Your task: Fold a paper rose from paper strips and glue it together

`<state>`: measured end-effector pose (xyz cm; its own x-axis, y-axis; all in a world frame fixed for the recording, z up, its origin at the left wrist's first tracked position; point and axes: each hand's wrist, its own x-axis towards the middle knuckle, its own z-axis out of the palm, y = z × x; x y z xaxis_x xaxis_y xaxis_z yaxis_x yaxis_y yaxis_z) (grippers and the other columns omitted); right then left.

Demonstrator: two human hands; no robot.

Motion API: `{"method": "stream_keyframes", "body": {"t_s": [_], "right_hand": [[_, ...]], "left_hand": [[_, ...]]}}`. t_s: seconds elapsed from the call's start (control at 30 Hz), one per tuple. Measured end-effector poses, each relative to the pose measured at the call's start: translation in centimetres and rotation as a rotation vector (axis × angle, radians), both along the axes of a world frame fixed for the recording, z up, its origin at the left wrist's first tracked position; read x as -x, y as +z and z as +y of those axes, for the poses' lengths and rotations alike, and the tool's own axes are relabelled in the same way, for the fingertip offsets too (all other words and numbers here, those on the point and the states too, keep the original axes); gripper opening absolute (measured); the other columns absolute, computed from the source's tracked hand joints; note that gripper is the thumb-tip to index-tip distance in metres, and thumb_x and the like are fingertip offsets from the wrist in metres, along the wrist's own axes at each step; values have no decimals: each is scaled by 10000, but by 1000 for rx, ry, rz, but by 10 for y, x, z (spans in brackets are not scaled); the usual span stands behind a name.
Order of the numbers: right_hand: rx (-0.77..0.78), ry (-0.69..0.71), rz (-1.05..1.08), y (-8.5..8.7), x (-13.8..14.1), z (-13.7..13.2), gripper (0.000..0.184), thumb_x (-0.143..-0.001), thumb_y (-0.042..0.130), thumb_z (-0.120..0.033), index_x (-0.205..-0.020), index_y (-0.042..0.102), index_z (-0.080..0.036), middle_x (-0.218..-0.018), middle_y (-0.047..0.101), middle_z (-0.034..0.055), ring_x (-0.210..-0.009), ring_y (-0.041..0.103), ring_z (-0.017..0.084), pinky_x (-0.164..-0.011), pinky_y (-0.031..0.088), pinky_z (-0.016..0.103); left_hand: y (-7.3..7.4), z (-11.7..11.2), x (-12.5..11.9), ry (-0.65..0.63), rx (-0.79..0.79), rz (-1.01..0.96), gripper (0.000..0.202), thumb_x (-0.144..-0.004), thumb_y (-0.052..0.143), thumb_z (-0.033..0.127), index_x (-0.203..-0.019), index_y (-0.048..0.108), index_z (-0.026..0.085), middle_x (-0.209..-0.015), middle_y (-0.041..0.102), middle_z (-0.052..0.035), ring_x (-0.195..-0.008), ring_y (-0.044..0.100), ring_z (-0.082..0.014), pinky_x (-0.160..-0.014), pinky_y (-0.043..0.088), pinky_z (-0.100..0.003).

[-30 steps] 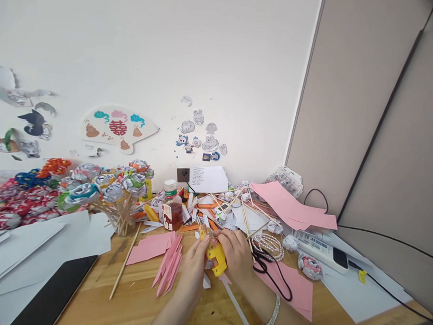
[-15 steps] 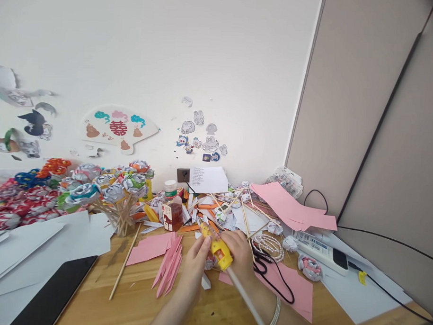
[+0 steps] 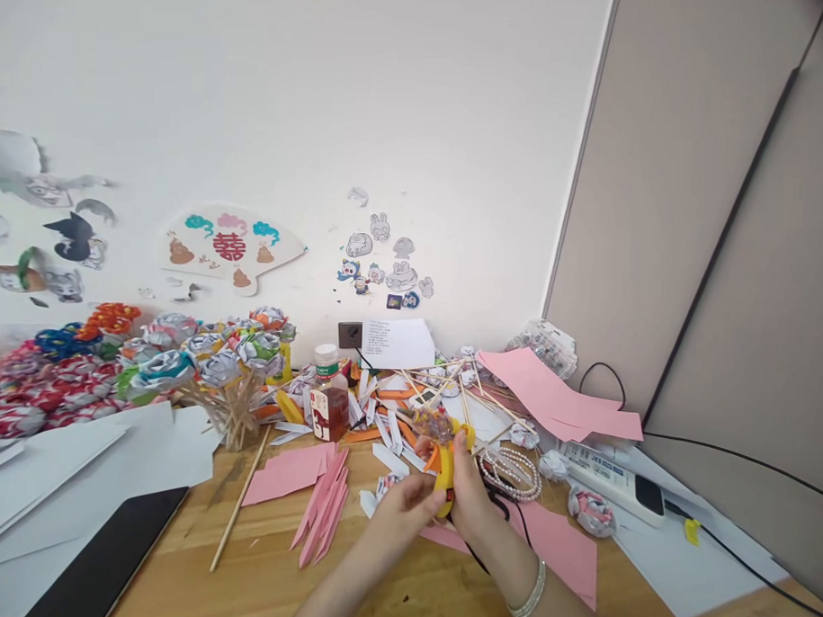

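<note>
A small yellow and orange glue gun [image 3: 449, 456] stands upright near the middle of the wooden desk [image 3: 254, 564]. My right hand [image 3: 472, 504] is wrapped round its lower part. My left hand [image 3: 405, 506] touches the gun's base from the left, fingers curled against it. A small rolled paper flower [image 3: 386, 484] lies on the desk just left of my left hand. A black cord [image 3: 505, 514] runs beside my right hand.
Folded pink paper strips [image 3: 324, 503] and a long wooden stick [image 3: 239, 499] lie to the left. Paper flowers on sticks [image 3: 227, 365], a red-liquid bottle [image 3: 328, 405], a pearl string [image 3: 514, 470], pink sheets [image 3: 557, 395], a white power strip [image 3: 614, 482] and a dark tablet [image 3: 106, 559] crowd the desk.
The glue gun has swung from lying tilted with its white stick toward me to standing upright, and it has moved right and farther away. Both hands followed it.
</note>
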<state>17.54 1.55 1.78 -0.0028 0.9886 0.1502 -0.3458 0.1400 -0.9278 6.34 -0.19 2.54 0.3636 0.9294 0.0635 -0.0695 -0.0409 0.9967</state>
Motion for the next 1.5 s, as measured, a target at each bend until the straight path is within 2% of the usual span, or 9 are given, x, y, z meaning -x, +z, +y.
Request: {"method": "stream_keyframes", "body": {"t_s": [0.1, 0.2, 0.27, 0.4, 0.63, 0.8, 1.0, 1.3, 1.5], "right_hand": [[99, -26, -18, 3, 2, -1, 695, -690, 434, -827, -792, 655, -177, -626, 652, 53, -634, 637, 215, -554, 481, 298], [26, -109, -139, 5, 3, 0, 571, -548, 704, -699, -764, 644, -174, -720, 684, 58, -724, 641, 232, -650, 492, 314], [-29, -131, -187, 5, 3, 2, 535, -503, 789, -588, -804, 648, -169, -796, 697, 66, -785, 638, 243, -717, 490, 331], [4, -72, -172, 3, 4, 2, 451, -575, 787, -479, -859, 642, -161, -822, 692, 66, -800, 638, 245, -743, 489, 360], [13, 40, -79, 5, 6, -4, 401, -550, 804, -350, -882, 659, -179, -823, 685, 42, -795, 639, 242, -732, 495, 364], [89, 49, -38, 12, 12, -10, 273, -568, 739, -246, -817, 676, -150, -855, 717, 76, -840, 648, 249, -777, 492, 369], [118, 67, 119, 14, 16, -8, 238, -531, 712, -185, -761, 657, -158, -763, 724, 54, -833, 667, 239, -825, 493, 374], [115, 77, 110, 17, 8, -11, 336, -577, 790, -314, -833, 635, -162, -775, 725, 60, -771, 671, 222, -739, 509, 344], [18, 49, 8, 15, 3, -6, 458, -650, 742, -556, -831, 643, -147, -787, 713, 84, -755, 655, 216, -715, 494, 333]], "left_hand": [[-10, 0, -6, -33, -48, -15, 422, -573, 754, 480, -803, 618, 153, -740, 633, -22, -645, 596, -172, -666, 493, -316], [-18, 2, -7, 145, -137, 142, 259, -656, 668, 374, -776, 604, 154, -635, 566, 13, -527, 518, -135, -549, 451, -277], [-19, 3, -6, 270, -234, 240, 197, -674, 612, 286, -815, 619, 148, -634, 559, 11, -542, 500, -141, -533, 419, -263], [-16, 1, -4, 331, -382, 304, 258, -668, 548, 185, -905, 645, 151, -766, 632, -35, -681, 546, -179, -607, 418, -269], [-24, 0, -6, 407, -380, 401, 222, -645, 548, 148, -851, 632, 146, -762, 618, -36, -691, 552, -194, -634, 422, -294], [-24, 2, -7, 369, -385, 415, 260, -643, 517, 110, -878, 624, 139, -811, 633, -57, -723, 575, -208, -651, 439, -307], [-18, -1, -9, 329, -421, 330, 311, -638, 509, 100, -918, 633, 156, -876, 664, -69, -822, 607, -224, -709, 460, -311], [-18, -3, -11, 342, -372, 385, 210, -652, 566, 176, -841, 652, 142, -751, 648, -48, -629, 545, -182, -572, 395, -267], [-5, -10, -10, 281, -275, 230, 332, -759, 537, 438, -869, 692, 166, -846, 694, -78, -730, 584, -221, -663, 447, -306]]}}
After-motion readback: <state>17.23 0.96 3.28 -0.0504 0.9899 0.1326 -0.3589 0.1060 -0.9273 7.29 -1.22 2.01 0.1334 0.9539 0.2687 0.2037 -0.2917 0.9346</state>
